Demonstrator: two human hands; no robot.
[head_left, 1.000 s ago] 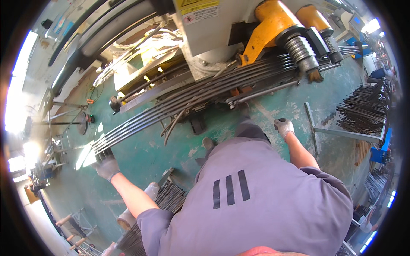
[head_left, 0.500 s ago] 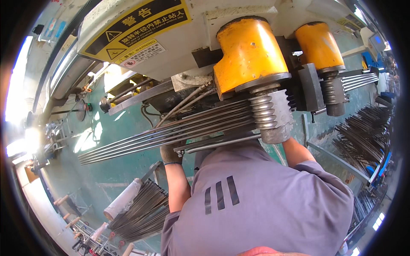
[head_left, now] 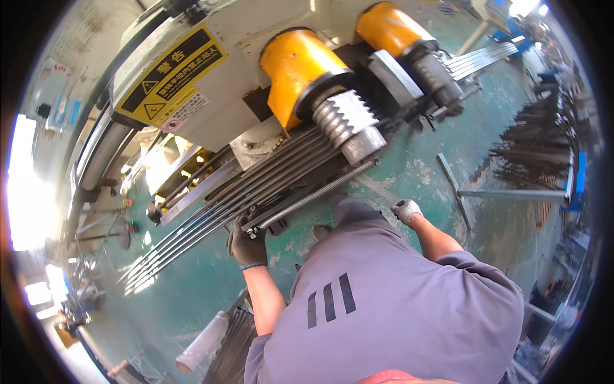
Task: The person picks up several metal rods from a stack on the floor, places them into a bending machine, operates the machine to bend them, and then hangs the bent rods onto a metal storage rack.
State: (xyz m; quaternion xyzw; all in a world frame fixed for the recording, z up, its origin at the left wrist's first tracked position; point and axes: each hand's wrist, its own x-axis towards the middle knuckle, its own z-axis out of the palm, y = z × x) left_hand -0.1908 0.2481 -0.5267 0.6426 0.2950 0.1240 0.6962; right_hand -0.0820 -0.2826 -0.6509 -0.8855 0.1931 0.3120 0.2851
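Observation:
My left hand [head_left: 248, 248], in a dark knitted glove, is at the lower left end of a dark bar [head_left: 288, 206] with a long coil spring [head_left: 313, 195] along it. Its fingers look bent up at the bar's end, close to several long metal rods [head_left: 211, 221]; what they grip is hidden. My right hand [head_left: 406, 210], in a pale glove, is out to the right over the floor, fingers curled, with nothing seen in it. The rods run slantwise beneath a ribbed steel die [head_left: 342, 121] under a yellow-orange machine head [head_left: 304, 67].
A second yellow-orange head [head_left: 393, 29] stands farther right, with more rods [head_left: 483, 61] beyond it. A grey metal frame [head_left: 505, 194] and a heap of dark rods [head_left: 537, 137] lie at right. A wrapped roll [head_left: 203, 342] sits beside bundled rods [head_left: 233, 349] at lower left.
My right hand has come out from behind the ribbed die and now shows over the floor. My left hand stays near the bar's end. The view has turned, so the machine appears shifted left and tilted.

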